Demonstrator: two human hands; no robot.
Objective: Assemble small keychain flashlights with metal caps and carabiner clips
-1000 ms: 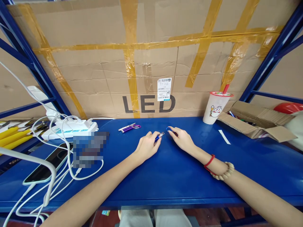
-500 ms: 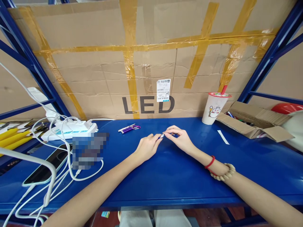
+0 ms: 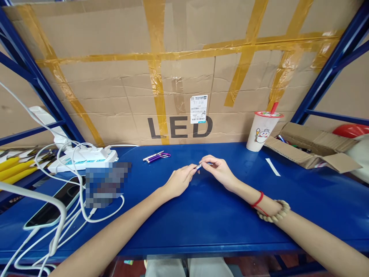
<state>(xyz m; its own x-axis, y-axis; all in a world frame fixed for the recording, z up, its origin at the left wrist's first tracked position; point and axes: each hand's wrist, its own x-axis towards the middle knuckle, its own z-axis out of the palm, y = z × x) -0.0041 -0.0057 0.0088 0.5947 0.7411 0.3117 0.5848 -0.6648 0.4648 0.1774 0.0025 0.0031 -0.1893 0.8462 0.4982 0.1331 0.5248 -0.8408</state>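
My left hand (image 3: 180, 180) rests on the blue shelf (image 3: 201, 215), its fingers closed around a small blue cylinder with a silver tip (image 3: 198, 166). My right hand (image 3: 219, 169) meets it from the right, fingers pinched on the silver tip and on a small blue piece I cannot make out. Both hands touch at the middle of the shelf. A red string and a bead bracelet (image 3: 273, 215) circle my right wrist.
Purple and silver pen-like lights (image 3: 155, 156) lie behind my left hand. A white power strip (image 3: 83, 157) with cables and a phone (image 3: 49, 209) lie left. A lidded cup (image 3: 263, 130), a paper strip (image 3: 272, 167) and an open cardboard box (image 3: 311, 150) are right. A taped cardboard wall stands behind.
My right hand moved left from a gap beside the cylinder until its fingers closed on the silver tip. My left hand stayed in place, holding the cylinder.
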